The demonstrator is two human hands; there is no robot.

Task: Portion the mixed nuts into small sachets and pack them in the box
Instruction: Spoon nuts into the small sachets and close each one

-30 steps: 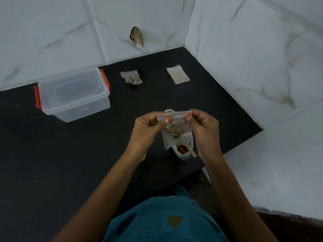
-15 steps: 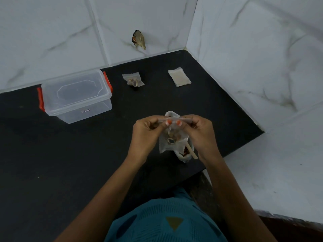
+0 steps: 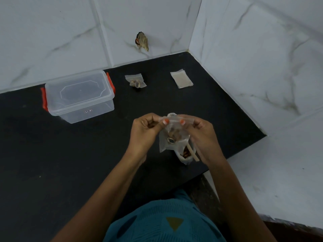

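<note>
Pinching a sachet [image 3: 172, 138] by its top strip, both hands sit at frame centre. Left hand [image 3: 145, 135] has thumb & forefinger clamped on the strip's left end; right hand [image 3: 202, 135] does the same on the right end, other fingers curled in. Sachet hangs below the strip, off the counter [image 3: 52, 154], w/ a few nuts inside; can't tell if the strip is sealed. Just below it, right of centre, an open bag [image 3: 184, 158] of nuts stands on the counter w/ a pale stick [image 3: 192, 152] leaning out, close by the right wrist. Box [image 3: 78, 96] sits upper left: clear, lid on, red clips at both ends. A 2nd sachet [image 3: 135, 81] w/ nuts lies flat at upper centre, near the box's right end but apart from it. Empty sachets [image 3: 181, 79] lie flat at upper right, near the wall corner. A small brownish thing [image 3: 142, 41] is stuck on the tiled wall above; can't tell what. Teal top [image 3: 166, 224] fills the bottom edge.
</note>
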